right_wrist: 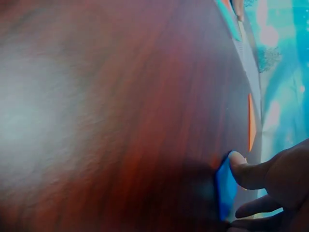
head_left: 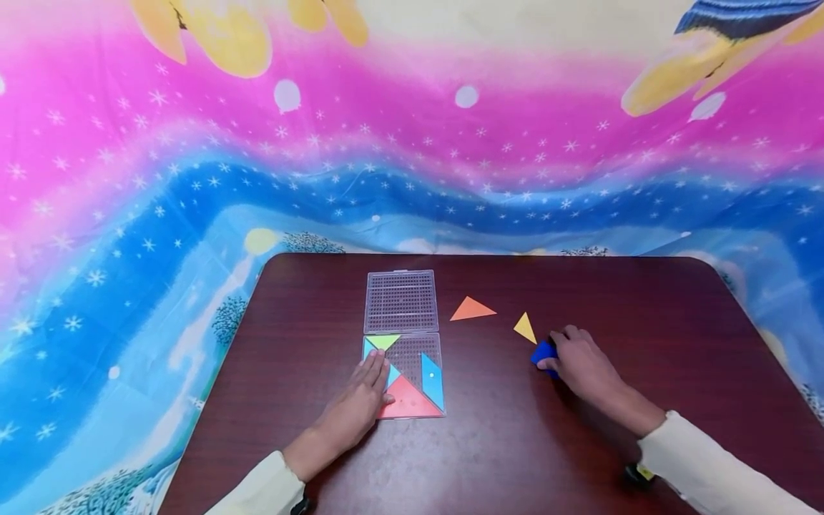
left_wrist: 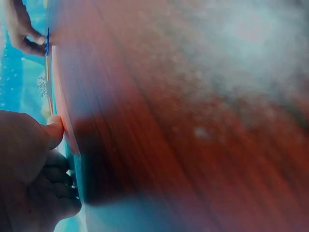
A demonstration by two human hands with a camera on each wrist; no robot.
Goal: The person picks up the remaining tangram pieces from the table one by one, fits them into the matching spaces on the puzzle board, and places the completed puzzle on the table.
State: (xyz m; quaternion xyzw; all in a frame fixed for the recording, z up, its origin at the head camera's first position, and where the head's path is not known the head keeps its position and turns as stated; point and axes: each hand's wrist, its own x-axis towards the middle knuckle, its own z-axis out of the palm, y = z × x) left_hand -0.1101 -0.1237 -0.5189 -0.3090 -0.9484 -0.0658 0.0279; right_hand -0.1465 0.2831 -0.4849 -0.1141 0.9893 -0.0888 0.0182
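My right hand [head_left: 587, 366] pinches a dark blue tangram piece [head_left: 543, 352] at the right of the table; in the right wrist view the thumb lies on the blue piece [right_wrist: 226, 188], whose full outline is partly covered. My left hand [head_left: 352, 409] rests with extended fingers on the pieces in the clear plastic case [head_left: 410, 352]. Inside that case lie a red triangle [head_left: 408, 400], a light blue parallelogram [head_left: 433, 383], a lime green triangle [head_left: 383, 340] and a light blue piece [head_left: 368, 348] mostly hidden under the left fingers.
The case's perforated lid [head_left: 400, 302] lies folded back behind it. An orange triangle [head_left: 473, 309] and a yellow triangle [head_left: 526, 328] lie loose on the dark brown table [head_left: 489, 443], between case and right hand. A printed cloth [head_left: 412, 143] hangs behind the table.
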